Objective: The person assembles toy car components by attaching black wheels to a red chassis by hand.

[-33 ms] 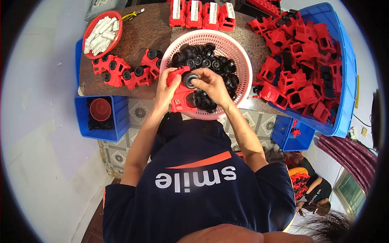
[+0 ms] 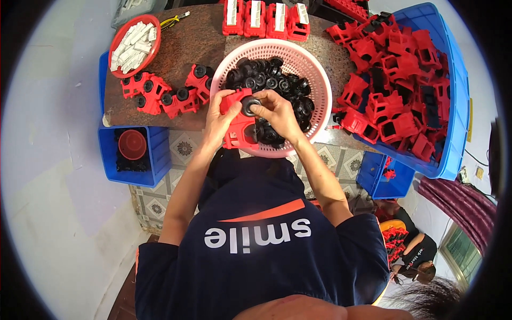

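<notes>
Over the near side of a pink perforated basket (image 2: 325,98), my left hand (image 2: 217,124) is closed around a red plastic toy truck body (image 2: 238,132). My right hand (image 2: 280,116) pinches a black toy wheel (image 2: 249,106) between thumb and fingers. That wheel sits against the side of the truck body; whether it is fixed on an axle I cannot tell. Many loose black wheels (image 2: 272,84) fill the basket beneath my hands. Left of the basket lie several red truck bodies (image 2: 153,96) with black wheels on them.
A red bowl (image 2: 156,50) of white plastic parts stands at the far left, beside yellow-handled pliers (image 2: 173,21). Red trucks with white tops (image 2: 255,16) line the back. A large blue bin (image 2: 453,106) spills red bodies at right. Another person (image 2: 418,248) sits at lower right.
The red toy truck body has shifted very slightly to the left in my hands. My grip on it and on the wheel looks the same.
</notes>
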`<control>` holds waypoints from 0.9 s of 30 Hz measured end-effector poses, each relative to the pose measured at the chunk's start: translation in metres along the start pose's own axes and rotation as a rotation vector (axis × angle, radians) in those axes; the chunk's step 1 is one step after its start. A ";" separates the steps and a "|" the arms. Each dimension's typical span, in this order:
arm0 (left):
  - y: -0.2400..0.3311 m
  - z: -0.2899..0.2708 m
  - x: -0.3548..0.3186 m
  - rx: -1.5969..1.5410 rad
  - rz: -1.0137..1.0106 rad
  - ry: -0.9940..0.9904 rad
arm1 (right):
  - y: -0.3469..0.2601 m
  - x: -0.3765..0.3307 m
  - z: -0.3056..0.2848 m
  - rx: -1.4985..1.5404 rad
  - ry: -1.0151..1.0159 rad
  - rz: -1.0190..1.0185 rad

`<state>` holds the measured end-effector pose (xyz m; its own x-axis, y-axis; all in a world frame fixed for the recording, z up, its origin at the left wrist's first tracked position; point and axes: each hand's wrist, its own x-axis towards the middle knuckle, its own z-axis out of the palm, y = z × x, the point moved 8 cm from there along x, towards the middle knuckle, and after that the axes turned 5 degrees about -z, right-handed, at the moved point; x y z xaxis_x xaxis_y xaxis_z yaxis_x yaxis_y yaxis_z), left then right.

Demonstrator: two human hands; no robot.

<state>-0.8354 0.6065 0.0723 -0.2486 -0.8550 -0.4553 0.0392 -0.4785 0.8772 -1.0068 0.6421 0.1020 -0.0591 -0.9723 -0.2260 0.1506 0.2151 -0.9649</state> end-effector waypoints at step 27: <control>-0.010 0.002 -0.025 -0.115 -0.167 0.182 | 0.144 0.104 -0.136 -0.804 0.532 0.016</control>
<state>-0.8318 0.6333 0.0748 -0.0832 -0.7793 -0.6211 0.1244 -0.6265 0.7694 -1.1253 0.5839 -0.0785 -0.5326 -0.8426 -0.0799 -0.5539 0.4183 -0.7198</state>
